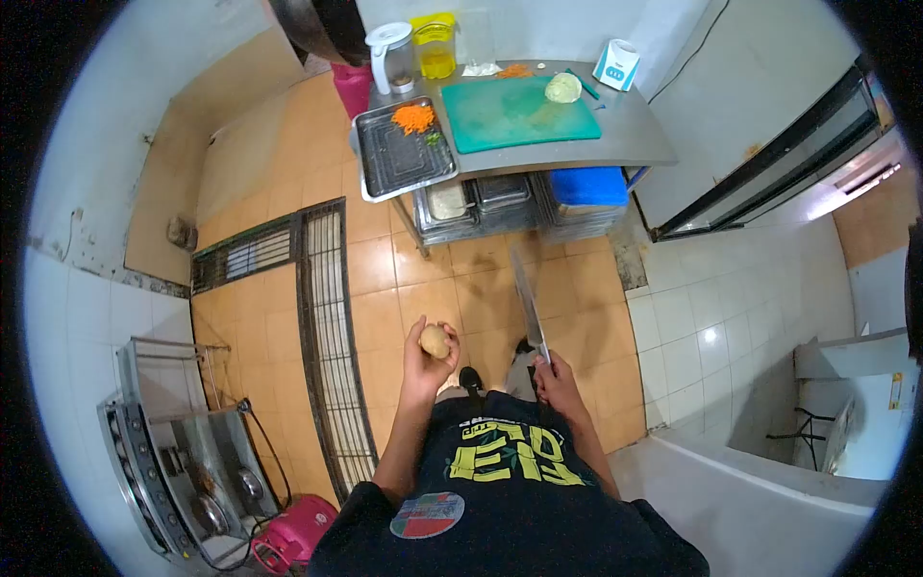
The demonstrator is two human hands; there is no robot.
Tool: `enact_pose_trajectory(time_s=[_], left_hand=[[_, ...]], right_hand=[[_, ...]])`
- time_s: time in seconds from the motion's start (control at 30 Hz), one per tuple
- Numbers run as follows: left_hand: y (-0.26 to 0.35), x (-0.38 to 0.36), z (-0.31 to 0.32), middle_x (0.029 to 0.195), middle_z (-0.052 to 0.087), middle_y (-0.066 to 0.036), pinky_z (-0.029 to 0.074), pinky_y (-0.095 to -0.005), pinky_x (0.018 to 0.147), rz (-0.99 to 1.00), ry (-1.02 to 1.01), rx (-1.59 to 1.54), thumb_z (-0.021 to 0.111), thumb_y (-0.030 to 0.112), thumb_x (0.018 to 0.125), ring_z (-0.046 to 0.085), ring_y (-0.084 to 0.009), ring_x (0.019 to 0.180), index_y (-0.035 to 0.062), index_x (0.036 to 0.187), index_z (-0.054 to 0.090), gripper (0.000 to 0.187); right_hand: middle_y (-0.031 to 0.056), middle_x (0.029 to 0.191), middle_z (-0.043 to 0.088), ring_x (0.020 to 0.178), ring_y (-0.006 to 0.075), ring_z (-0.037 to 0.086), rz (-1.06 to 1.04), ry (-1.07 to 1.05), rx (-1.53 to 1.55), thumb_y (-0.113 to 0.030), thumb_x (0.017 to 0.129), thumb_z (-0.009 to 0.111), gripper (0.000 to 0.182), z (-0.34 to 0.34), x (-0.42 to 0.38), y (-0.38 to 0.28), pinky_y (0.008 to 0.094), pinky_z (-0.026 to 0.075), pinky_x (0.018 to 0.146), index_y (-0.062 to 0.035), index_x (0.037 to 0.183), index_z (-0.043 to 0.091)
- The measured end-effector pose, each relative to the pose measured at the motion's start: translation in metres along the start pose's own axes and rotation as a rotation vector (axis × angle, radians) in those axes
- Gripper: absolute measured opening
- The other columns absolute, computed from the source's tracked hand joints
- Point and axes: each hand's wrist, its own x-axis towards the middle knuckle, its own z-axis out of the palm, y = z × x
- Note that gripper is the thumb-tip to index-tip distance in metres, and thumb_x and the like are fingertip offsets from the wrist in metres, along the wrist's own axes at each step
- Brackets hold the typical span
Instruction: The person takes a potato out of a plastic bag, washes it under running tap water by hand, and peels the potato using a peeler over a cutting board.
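A round, pale brown potato (pixel 436 341) rests in my left hand (pixel 423 358), with the fingers wrapped round it. My right hand (pixel 555 377) grips the handle of a large kitchen knife (pixel 527 296), its blade pointing up and away from me. Both hands are held in front of my body, apart from each other and short of the table. On the table lie a green cutting board (pixel 510 120), with a cut cabbage (pixel 563 88) at its back right, and a metal tray (pixel 385 159) of chopped carrot (pixel 413 118).
A steel table (pixel 635 144) stands ahead, with trays and a blue lid (pixel 588 187) on its lower shelf. A jug (pixel 392 60) and a white scale (pixel 617 63) stand at its back. A floor grate (pixel 332 337), stove (pixel 183 481) and pink gas cylinder (pixel 296 537) are to my left.
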Motion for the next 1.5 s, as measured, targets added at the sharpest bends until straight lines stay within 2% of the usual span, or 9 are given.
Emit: enact_pose_trajectory(time_s=[0.2, 0.53, 0.63, 0.73, 0.8, 1.07, 1.23, 1.33, 1.5], left_hand=[[-0.002, 0.070, 0.021, 0.089, 0.063, -0.008, 0.052, -0.0286, 0.067, 0.067, 0.195, -0.004, 0.068, 0.030, 0.090, 0.063, -0.0200, 0.085, 0.0042, 0.093, 0.058, 0.028], [-0.054, 0.238, 0.142, 0.092, 0.063, -0.008, 0.051, -0.0306, 0.069, 0.252, 0.122, -0.201, 0.066, 0.032, 0.091, 0.064, -0.0196, 0.087, 0.0064, 0.096, 0.058, 0.028], [-0.082, 0.285, 0.180, 0.093, 0.063, -0.008, 0.051, -0.0310, 0.070, 0.162, 0.097, -0.236, 0.066, 0.034, 0.092, 0.063, -0.0202, 0.089, 0.0060, 0.098, 0.059, 0.030], [-0.108, 0.322, 0.206, 0.093, 0.063, -0.007, 0.051, -0.0308, 0.071, 0.098, 0.060, -0.180, 0.066, 0.035, 0.092, 0.063, -0.0202, 0.090, 0.0056, 0.097, 0.059, 0.030], [-0.122, 0.339, 0.221, 0.094, 0.063, -0.007, 0.051, -0.0311, 0.071, 0.137, 0.097, -0.175, 0.066, 0.034, 0.092, 0.063, -0.0201, 0.090, 0.0056, 0.098, 0.058, 0.031], [-0.127, 0.375, 0.229, 0.095, 0.061, -0.008, 0.051, -0.0326, 0.071, 0.355, 0.165, -0.325, 0.066, 0.032, 0.090, 0.063, -0.0213, 0.089, 0.0059, 0.106, 0.055, 0.032], [-0.121, 0.382, 0.246, 0.095, 0.062, -0.006, 0.051, -0.0332, 0.071, 0.366, 0.143, -0.329, 0.067, 0.032, 0.090, 0.063, -0.0210, 0.088, 0.0062, 0.106, 0.055, 0.033], [-0.120, 0.388, 0.254, 0.095, 0.063, -0.006, 0.051, -0.0331, 0.071, 0.351, 0.125, -0.325, 0.067, 0.033, 0.090, 0.063, -0.0207, 0.088, 0.0063, 0.105, 0.056, 0.032], [-0.134, 0.400, 0.268, 0.094, 0.063, -0.006, 0.050, -0.0325, 0.071, 0.300, 0.130, -0.269, 0.065, 0.034, 0.091, 0.062, -0.0197, 0.090, 0.0061, 0.101, 0.057, 0.030]], right_hand=[[-0.0021, 0.064, 0.045, 0.045, 0.0062, 0.040, 0.051, -0.070, -0.019, -0.028, 0.104, 0.052, 0.022, -0.034, 0.078, -0.039, 0.0240, 0.033, 0.040, -0.0054, 0.103, 0.055], [-0.0014, 0.071, 0.051, 0.054, 0.0068, 0.044, -0.162, 0.155, -0.216, -0.029, 0.101, 0.058, 0.025, -0.202, 0.309, -0.122, 0.0260, 0.036, 0.048, -0.0049, 0.105, 0.060], [0.0175, 0.100, 0.066, 0.090, 0.0253, 0.063, -0.140, 0.270, -0.374, -0.035, 0.099, 0.058, 0.045, -0.267, 0.367, -0.151, 0.0383, 0.049, 0.080, 0.0008, 0.126, 0.058], [0.0185, 0.100, 0.068, 0.090, 0.0304, 0.065, -0.292, 0.381, -0.490, -0.035, 0.098, 0.059, 0.043, -0.315, 0.413, -0.170, 0.0413, 0.050, 0.081, 0.0012, 0.121, 0.060], [0.0184, 0.100, 0.068, 0.092, 0.0321, 0.066, -0.229, 0.407, -0.486, -0.034, 0.097, 0.060, 0.041, -0.340, 0.439, -0.175, 0.0427, 0.050, 0.082, 0.0009, 0.119, 0.060], [0.0195, 0.108, 0.069, 0.101, 0.0381, 0.066, -0.145, 0.524, -0.707, -0.029, 0.094, 0.062, 0.041, -0.376, 0.488, -0.204, 0.0466, 0.050, 0.087, -0.0025, 0.125, 0.056], [0.0182, 0.114, 0.069, 0.104, 0.0365, 0.066, -0.171, 0.550, -0.802, -0.026, 0.093, 0.062, 0.038, -0.389, 0.504, -0.211, 0.0444, 0.050, 0.088, -0.0041, 0.124, 0.058], [0.0197, 0.123, 0.064, 0.113, 0.0388, 0.061, -0.083, 0.525, -0.809, -0.029, 0.093, 0.062, 0.044, -0.392, 0.507, -0.220, 0.0490, 0.048, 0.094, -0.0051, 0.129, 0.055], [0.0147, 0.115, 0.065, 0.107, 0.0351, 0.064, -0.201, 0.605, -0.840, -0.023, 0.091, 0.063, 0.036, -0.396, 0.515, -0.211, 0.0458, 0.050, 0.089, -0.0078, 0.123, 0.059]])
